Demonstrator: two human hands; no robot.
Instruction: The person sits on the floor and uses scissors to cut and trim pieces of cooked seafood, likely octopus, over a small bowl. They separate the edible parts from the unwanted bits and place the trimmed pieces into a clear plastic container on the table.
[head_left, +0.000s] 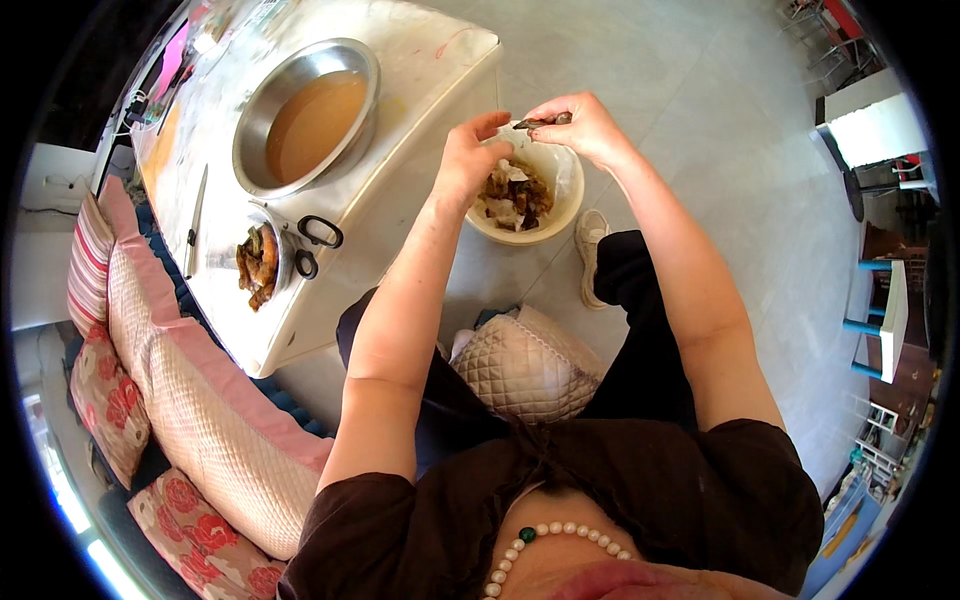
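Note:
My right hand (585, 127) pinches a thin, dark brown piece of food (553, 120), perhaps a vegetable, above a cream bin (574, 187). Facing it from the left is my left hand (472, 154), its thumb and fingers apart near the piece's tip; whether they touch is unclear. Inside the bin lie brown scraps (536, 195) and crumpled white paper. To the left on the white table (300, 300), a small bowl (283, 244) holds similar long brown pieces (257, 268). Black scissor handles (319, 231) stick out beside that bowl. A large steel basin (360, 60) contains cloudy brown liquid (319, 124).
A knife (196, 221) lies on the table left of the bowl. Along the left stands a sofa with a quilted cover (180, 375) and floral cushions (112, 397). Quilted fabric (525, 367) shows between my legs. A white stool with blue legs (892, 322) is at far right.

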